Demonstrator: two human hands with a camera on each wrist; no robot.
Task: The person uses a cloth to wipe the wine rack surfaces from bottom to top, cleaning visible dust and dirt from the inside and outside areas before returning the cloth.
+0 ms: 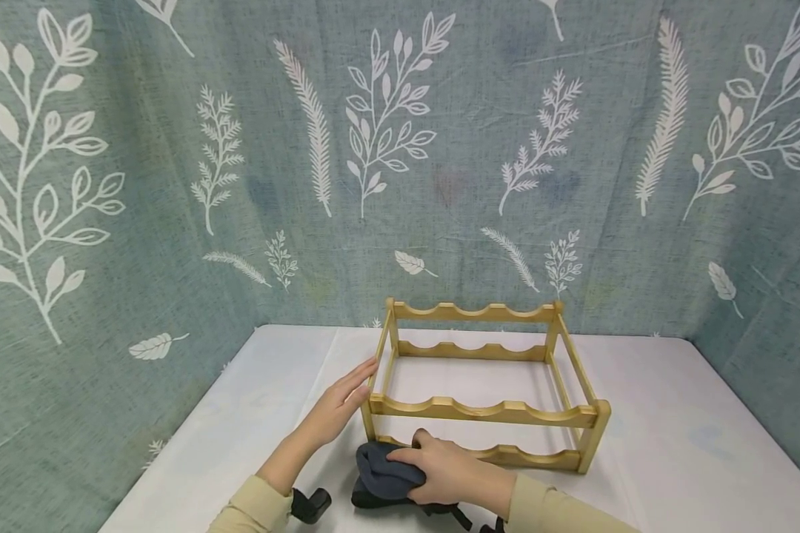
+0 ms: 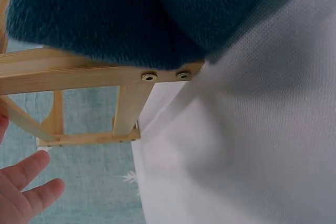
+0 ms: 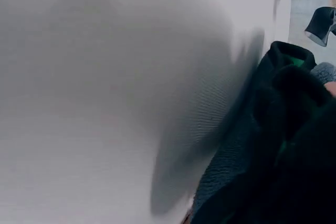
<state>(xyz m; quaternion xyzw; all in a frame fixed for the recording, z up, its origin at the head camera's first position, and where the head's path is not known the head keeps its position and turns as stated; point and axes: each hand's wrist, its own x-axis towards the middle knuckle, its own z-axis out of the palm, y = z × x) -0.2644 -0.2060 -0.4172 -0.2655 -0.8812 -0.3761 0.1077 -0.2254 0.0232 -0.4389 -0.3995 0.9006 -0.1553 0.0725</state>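
Note:
A wooden rack (image 1: 470, 411) with scalloped rails stands on the table. My left hand (image 1: 333, 411) lies along its left side, fingers straight and touching the frame near the upper side bar. In front of the rack's lower front rail, my right hand (image 1: 448, 470) grips a dark blue plush cloth (image 1: 378, 468), folded or rolled into a bundle. This cloth (image 2: 100, 14) fills the top of the left wrist view, before the rack's screwed corner (image 2: 163, 75). In the right wrist view, folds of the cloth (image 3: 231, 163) show at the right; its lower part is too dark to make out.
The white-covered table (image 1: 660, 429) extends on both sides of the rack. A leaf-patterned green-blue curtain (image 1: 440, 185) hangs behind it and along both sides. A black device (image 1: 311, 505) sits at the left wrist, and a black strap (image 1: 463, 518) shows below the right hand.

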